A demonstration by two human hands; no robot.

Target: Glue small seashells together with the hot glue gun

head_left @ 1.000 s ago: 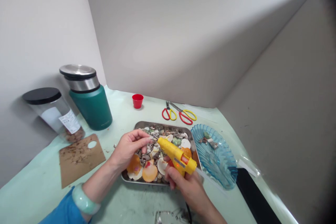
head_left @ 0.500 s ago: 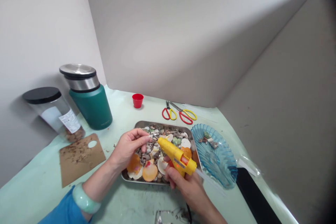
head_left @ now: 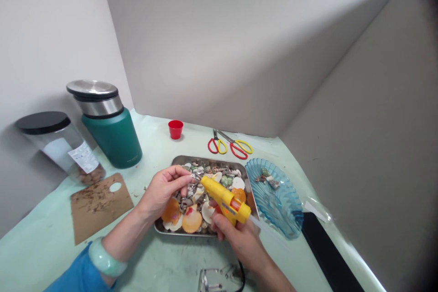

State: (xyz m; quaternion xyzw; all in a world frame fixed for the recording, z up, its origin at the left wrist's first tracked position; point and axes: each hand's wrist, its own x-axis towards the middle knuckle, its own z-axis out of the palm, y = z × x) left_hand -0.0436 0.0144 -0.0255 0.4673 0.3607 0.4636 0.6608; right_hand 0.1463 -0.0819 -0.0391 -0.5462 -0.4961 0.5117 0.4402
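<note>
My right hand [head_left: 236,235] is wrapped round the handle of a yellow glue gun [head_left: 224,197], whose nozzle points left. A clear glue stick sticks out of its back. At the nozzle, my left hand [head_left: 167,189] pinches something small, too tiny to make out. Both hands are over a metal tray [head_left: 185,233] filled with shells, among them an orange scallop shell [head_left: 192,220] and a white round shell [head_left: 238,183]. A blue shell-shaped dish [head_left: 284,205] to the right holds several small shell pieces [head_left: 270,180].
Behind the tray are a red cup [head_left: 175,129] and two pairs of scissors [head_left: 236,146]. At left stand a green bottle [head_left: 114,139], a black-lidded jar [head_left: 58,146] and a brown board [head_left: 99,212]. A wire stand [head_left: 214,280] is in front; a black object [head_left: 331,255] lies right.
The whole view has shifted slightly, so everything sits a little further left. Both hands keep nearly the same pose, with the glue gun's nozzle still at my left fingertips.
</note>
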